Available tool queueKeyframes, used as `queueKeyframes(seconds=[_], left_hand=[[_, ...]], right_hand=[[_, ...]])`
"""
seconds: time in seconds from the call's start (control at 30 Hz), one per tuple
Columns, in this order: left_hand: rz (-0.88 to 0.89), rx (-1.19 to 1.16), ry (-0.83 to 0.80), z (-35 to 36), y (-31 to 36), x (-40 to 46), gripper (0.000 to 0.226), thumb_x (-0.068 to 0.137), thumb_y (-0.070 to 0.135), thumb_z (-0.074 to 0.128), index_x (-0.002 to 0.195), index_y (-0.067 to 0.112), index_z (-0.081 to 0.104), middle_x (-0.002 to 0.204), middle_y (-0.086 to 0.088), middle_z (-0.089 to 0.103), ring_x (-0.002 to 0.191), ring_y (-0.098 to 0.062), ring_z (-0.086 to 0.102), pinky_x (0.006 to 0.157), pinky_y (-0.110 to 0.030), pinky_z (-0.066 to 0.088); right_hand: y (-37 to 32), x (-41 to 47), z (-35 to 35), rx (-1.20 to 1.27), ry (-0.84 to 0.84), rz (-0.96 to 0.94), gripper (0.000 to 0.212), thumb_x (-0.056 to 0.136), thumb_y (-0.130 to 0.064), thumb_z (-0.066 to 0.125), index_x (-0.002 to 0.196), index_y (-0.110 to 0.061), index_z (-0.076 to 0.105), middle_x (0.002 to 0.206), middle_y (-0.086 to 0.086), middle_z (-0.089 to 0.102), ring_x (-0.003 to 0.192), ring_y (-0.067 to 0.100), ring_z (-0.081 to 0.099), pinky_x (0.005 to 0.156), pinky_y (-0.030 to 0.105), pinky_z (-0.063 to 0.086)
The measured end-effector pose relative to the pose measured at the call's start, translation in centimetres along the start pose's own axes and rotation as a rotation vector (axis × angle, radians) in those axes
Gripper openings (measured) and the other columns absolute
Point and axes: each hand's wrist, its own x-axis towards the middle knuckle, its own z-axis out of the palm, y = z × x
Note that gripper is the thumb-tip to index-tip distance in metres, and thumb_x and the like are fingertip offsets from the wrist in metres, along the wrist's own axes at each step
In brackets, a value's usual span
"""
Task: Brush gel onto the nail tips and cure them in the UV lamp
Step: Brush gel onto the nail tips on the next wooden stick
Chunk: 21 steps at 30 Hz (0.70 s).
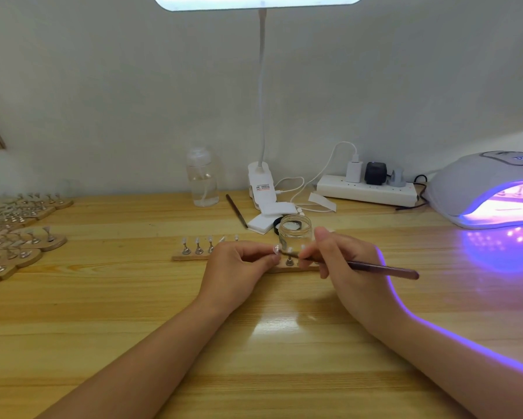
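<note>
Wooden table (103,297) under my view — both hands meet at the centre over the wooden strip (190,257) of nail tips.

My left hand (239,264) pinches one nail tip (276,248) between curled fingers; my right hand (341,261) grips the brush (375,267), bristles touching that tip. Just behind stands the open glass jar (295,234). Far right, the UV lamp (471,182) glows purple — more holders (18,234) crowd the left edge.
</note>
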Motion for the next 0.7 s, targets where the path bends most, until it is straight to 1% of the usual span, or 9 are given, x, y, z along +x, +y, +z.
queueKeyframes(seconds=[0.07,0.13,0.23,0.33,0.4,0.47,0.53,0.6,0.7], left_hand=[[0.001,-0.005,0.003,0.00,0.00,-0.02,0.023,0.072,0.009,0.074,0.069,0.031,0.071,0.067,0.022,0.068,0.071,0.007,0.063,0.065,-0.003,0.043],[0.001,-0.009,0.001,0.02,0.00,-0.03,0.022,0.072,0.008,0.074,0.069,0.030,0.071,0.065,0.022,0.067,0.070,0.008,0.062,0.064,-0.002,0.043],[0.010,-0.008,-0.006,0.01,0.05,-0.04,0.022,0.072,0.007,0.074,0.070,0.029,0.072,0.066,0.021,0.068,0.070,0.008,0.063,0.064,-0.002,0.043],[0.016,-0.010,-0.003,0.03,0.12,-0.08,0.024,0.072,0.006,0.073,0.070,0.030,0.071,0.064,0.023,0.067,0.069,0.009,0.062,0.064,-0.002,0.042],[0.014,-0.012,0.000,0.04,0.16,-0.09,0.023,0.072,0.006,0.073,0.070,0.029,0.071,0.062,0.024,0.065,0.068,0.010,0.061,0.064,-0.002,0.042],[0.013,-0.012,0.001,0.03,0.13,-0.07,0.024,0.072,0.005,0.073,0.069,0.029,0.071,0.062,0.024,0.065,0.067,0.011,0.061,0.063,-0.002,0.042],[0.016,-0.007,-0.002,0.01,0.14,-0.08,0.024,0.072,0.006,0.073,0.068,0.030,0.071,0.062,0.023,0.066,0.067,0.010,0.061,0.063,-0.002,0.042],[0.016,-0.010,-0.004,0.00,0.19,-0.11,0.025,0.073,0.006,0.073,0.069,0.030,0.071,0.062,0.024,0.066,0.067,0.010,0.061,0.063,-0.002,0.042],[0.005,-0.023,-0.002,0.01,0.23,-0.13,0.023,0.073,0.006,0.073,0.069,0.029,0.071,0.061,0.024,0.066,0.066,0.011,0.061,0.062,-0.001,0.041]], right_hand=[[-0.02,-0.11,-0.01,0.089,0.027,0.037,0.040,0.078,-0.046,0.043,0.061,-0.020,0.067,0.057,-0.003,0.067,0.049,-0.001,0.057,0.062,0.007,0.043],[-0.07,-0.01,-0.07,0.076,0.053,0.052,0.039,0.079,-0.047,0.042,0.064,-0.022,0.068,0.061,-0.005,0.068,0.051,-0.002,0.057,0.059,0.009,0.043],[-0.27,0.20,-0.10,0.031,0.029,0.064,0.037,0.080,-0.047,0.042,0.070,-0.023,0.069,0.066,-0.009,0.069,0.053,-0.005,0.057,0.062,0.010,0.044],[-0.44,-0.06,-0.04,0.061,-0.004,0.093,0.041,0.078,-0.048,0.044,0.064,-0.019,0.069,0.058,-0.003,0.068,0.045,-0.001,0.052,0.057,0.015,0.046],[-0.54,-0.17,-0.05,0.085,0.017,0.093,0.044,0.077,-0.050,0.043,0.061,-0.018,0.069,0.057,-0.001,0.067,0.044,0.001,0.050,0.052,0.020,0.044],[-0.52,-0.05,-0.15,0.073,0.048,0.070,0.040,0.080,-0.047,0.043,0.066,-0.020,0.069,0.061,-0.003,0.068,0.046,0.001,0.051,0.052,0.020,0.044],[-0.53,0.09,-0.16,0.038,0.037,0.073,0.038,0.081,-0.047,0.043,0.070,-0.022,0.069,0.066,-0.005,0.069,0.049,0.001,0.052,0.055,0.020,0.046],[-0.51,-0.01,-0.11,0.052,0.013,0.097,0.039,0.079,-0.049,0.044,0.066,-0.022,0.070,0.062,-0.003,0.069,0.046,0.002,0.049,0.054,0.024,0.045],[-0.51,-0.16,-0.14,0.089,0.030,0.099,0.042,0.078,-0.050,0.044,0.061,-0.021,0.069,0.057,-0.001,0.067,0.044,0.006,0.048,0.051,0.024,0.044]])
